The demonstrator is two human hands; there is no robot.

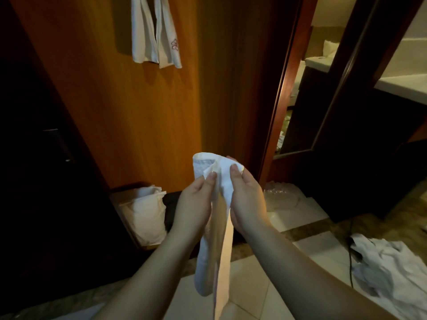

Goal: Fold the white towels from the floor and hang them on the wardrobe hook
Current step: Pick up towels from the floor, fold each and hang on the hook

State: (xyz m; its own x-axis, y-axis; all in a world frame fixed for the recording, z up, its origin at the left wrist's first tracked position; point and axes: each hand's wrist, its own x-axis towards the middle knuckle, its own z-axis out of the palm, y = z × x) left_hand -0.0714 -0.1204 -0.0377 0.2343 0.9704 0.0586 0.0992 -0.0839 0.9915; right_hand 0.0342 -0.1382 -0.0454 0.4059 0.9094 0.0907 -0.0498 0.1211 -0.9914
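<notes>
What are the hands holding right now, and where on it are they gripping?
Both hands hold one white towel near its folded top. The left hand and the right hand each pinch it between thumb and fingers, and the rest hangs down between the forearms.

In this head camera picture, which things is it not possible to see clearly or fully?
- Wardrobe hook: in the head view the top edge cuts off the hanging towels, so the hook is out of frame.
- Held towel: its lower end runs past the bottom edge; left hand and right hand cover its middle.
- Floor towels: the right edge cuts the pile.
- Red mark on a hanging towel: too small to read.
</notes>
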